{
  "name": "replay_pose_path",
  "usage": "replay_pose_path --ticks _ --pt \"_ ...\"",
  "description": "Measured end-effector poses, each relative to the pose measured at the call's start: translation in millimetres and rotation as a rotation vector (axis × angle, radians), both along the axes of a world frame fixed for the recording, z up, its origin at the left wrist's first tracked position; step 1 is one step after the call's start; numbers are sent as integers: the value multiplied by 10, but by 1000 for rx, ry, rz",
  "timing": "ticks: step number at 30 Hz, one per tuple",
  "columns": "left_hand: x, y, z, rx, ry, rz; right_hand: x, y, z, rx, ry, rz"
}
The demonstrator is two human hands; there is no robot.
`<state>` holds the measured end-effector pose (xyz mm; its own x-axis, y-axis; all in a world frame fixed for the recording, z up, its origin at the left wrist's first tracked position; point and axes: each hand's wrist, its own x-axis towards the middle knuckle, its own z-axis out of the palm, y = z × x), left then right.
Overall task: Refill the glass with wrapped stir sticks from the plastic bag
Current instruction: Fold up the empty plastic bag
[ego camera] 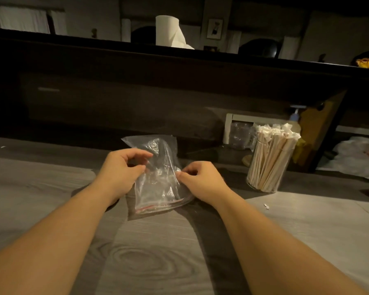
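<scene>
Clear plastic bag [158, 177] flat on the wood-grain counter [158, 252], left hand [124, 169] and right hand [197, 179] pinching its sides, glass [268, 165] packed with wrapped stir sticks [273, 145] right of the right hand

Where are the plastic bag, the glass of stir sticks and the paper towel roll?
plastic bag [158, 188]: head view, clear middle panel between the hands.
glass [262, 184]: head view, lower wall, packed with wrapped sticks.
paper towel roll [167, 30]: head view, front of the roll.
</scene>
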<state>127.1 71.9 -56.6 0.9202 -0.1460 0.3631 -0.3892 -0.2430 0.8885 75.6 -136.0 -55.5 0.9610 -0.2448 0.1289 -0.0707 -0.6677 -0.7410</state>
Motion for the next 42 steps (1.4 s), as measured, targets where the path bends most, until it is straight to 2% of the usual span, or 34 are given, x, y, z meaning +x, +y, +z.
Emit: replay_pose_path --ticks 4,9,11,13,15,17,19,22,28,30,33,36,38,40,42 --pt "29 -52 21 -103 -28 -105 59 -85 117 276 37 -8" --pt "-16 -68 51 -176 -15 -159 16 -192 227 209 141 53" --pt "-34 -84 75 -232 -14 -150 -8 -191 207 249 112 132" --pt "-11 -75 88 -258 0 -131 -25 -195 165 344 3 179" --pt "16 -35 78 -229 81 -115 -31 -197 116 434 -144 132" --pt "7 -19 65 -151 174 -137 -31 -221 98 478 -211 97" --pt "-32 -34 58 -39 206 -126 -16 -244 84 442 -166 131" --pt "-44 -45 72 -94 212 -40 -3 -276 61 335 -102 142" --pt "-39 -18 124 -109 281 -53 -10 -360 55 614 -169 189" --pt "-24 8 137 -196 344 -120 -3 -375 58 719 -174 202" --pt "-18 37 150 -431 484 -216 -23 -345 89 909 -147 234" --pt "38 67 110 -545 543 -237 -30 -346 129 1044 -126 163" --pt "65 93 112 -544 585 -248 -55 -368 157 1107 -59 152" --pt "55 77 125 -421 583 -264 -79 -364 181 1073 37 182" --pt "14 43 116 -347 518 -256 -92 -320 182 891 84 212"
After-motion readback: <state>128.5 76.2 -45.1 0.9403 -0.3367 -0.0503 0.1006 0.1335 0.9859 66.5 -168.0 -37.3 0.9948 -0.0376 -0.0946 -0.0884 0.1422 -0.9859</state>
